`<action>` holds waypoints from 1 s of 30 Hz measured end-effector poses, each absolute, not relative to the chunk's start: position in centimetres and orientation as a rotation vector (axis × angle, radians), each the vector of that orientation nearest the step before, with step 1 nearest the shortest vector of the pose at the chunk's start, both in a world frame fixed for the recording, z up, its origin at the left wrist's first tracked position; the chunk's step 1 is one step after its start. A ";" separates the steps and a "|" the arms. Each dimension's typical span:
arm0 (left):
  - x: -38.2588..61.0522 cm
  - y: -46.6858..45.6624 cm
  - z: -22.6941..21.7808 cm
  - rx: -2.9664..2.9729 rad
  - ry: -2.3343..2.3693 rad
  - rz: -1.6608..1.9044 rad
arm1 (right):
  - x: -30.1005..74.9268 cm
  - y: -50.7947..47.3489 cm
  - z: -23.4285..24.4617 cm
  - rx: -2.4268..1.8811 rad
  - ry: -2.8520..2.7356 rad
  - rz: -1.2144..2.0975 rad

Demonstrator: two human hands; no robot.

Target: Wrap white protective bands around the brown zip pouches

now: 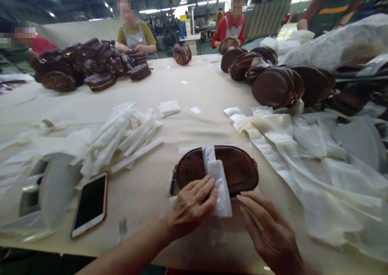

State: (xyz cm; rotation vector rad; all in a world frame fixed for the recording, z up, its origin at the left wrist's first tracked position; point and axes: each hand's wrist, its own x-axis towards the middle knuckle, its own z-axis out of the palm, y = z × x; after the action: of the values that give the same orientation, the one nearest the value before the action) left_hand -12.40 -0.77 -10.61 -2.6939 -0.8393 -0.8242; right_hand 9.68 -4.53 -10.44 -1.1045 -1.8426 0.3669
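A dark brown oval handbag [235, 166] lies flat on the table in front of me. Over its middle runs a white wrapping strip [222, 186], whose end hangs past the bag's lower edge. My left hand [192, 204] rests on the strip with its fingers lying flat, pressing it against the bag. At the bag's lower right edge is my right hand [268, 228], fingers stretched and thumb apart, with nothing visible between them. Small metal fittings show at both ends of the bag. A clear tape-like piece [216, 230] lies below the strip.
White strips [133, 133] are heaped left of the bag; larger wrapping sheets [281, 145] lie right. A phone [91, 204] and a tape roll [57, 186] sit at left. Brown bags are piled far left [79, 64] and right [275, 87]. Several people work across the table.
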 end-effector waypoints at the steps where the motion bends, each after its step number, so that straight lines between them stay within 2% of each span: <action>1: -12.4 -0.9 -10.6 -2.694 -0.848 -0.817 | 10.0 -3.7 -10.0 -1.016 -1.980 0.232; 4: -12.3 -1.1 -10.4 -2.682 -0.872 -0.824 | 10.3 -0.3 -8.8 -0.913 -2.203 0.125; 11: -12.1 -1.3 -10.1 -2.650 -0.905 -0.885 | 8.8 6.7 -9.4 -1.067 -2.180 0.263; 18: -12.1 -1.1 -10.0 -2.707 -0.865 -0.726 | 7.3 7.0 -10.2 -1.054 -2.167 0.302; 23: -12.0 -1.2 -9.9 -2.706 -0.870 -0.698 | 9.2 7.9 -10.1 -1.115 -2.157 0.179; 27: -12.1 -1.1 -9.7 -2.699 -0.896 -0.749 | 11.3 9.2 -10.7 -1.469 -2.154 0.420; 30: -12.5 -1.0 -9.7 -2.713 -0.891 -0.777 | 11.4 9.0 -11.1 -1.582 -2.154 0.538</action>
State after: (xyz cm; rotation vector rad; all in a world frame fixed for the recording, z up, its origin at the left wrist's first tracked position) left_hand -12.54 -1.03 -9.65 -2.7132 -0.8908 -0.7775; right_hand 11.36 8.95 -11.14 -1.5818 -2.1538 0.5379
